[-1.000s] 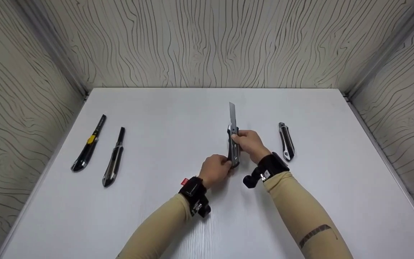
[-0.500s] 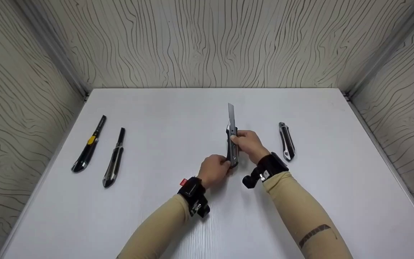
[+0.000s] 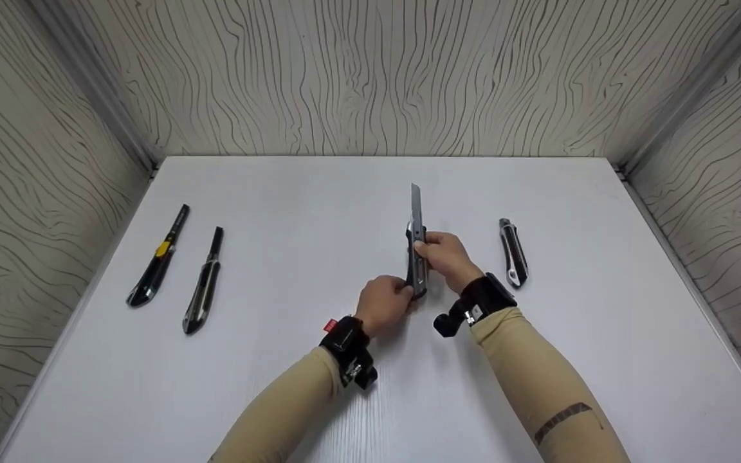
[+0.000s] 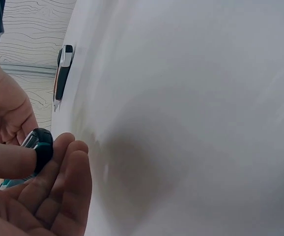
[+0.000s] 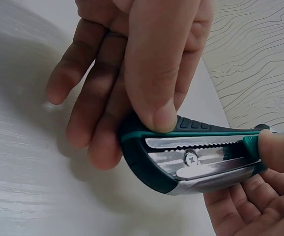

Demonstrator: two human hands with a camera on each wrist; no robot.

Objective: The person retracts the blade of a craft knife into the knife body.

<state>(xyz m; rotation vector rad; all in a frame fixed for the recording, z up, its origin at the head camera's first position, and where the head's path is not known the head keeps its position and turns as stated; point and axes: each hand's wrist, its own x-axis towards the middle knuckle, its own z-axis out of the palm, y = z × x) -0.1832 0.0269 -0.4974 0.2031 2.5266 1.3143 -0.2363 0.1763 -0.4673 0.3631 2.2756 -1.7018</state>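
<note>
A dark green and silver utility knife (image 3: 418, 273) stands between both hands in the head view, its long blade (image 3: 416, 199) out and aimed at the far edge. My left hand (image 3: 383, 303) pinches the butt end between thumb and fingers. Higher up the handle, my right hand (image 3: 450, 257) grips it from the right side. In the right wrist view, the right thumb (image 5: 279, 150) lies on the green slider (image 5: 250, 147), with a toothed metal track and a screw behind it. The left wrist view shows the dark butt (image 4: 43, 152) between thumb and fingers.
Two dark utility knives, one with a yellow slider (image 3: 163, 249) and one plain (image 3: 203, 289), lie on the white table (image 3: 306, 212) at left. Another utility knife (image 3: 513, 253) lies to the right of the right hand. Wood-patterned walls (image 3: 370, 77) stand around the table.
</note>
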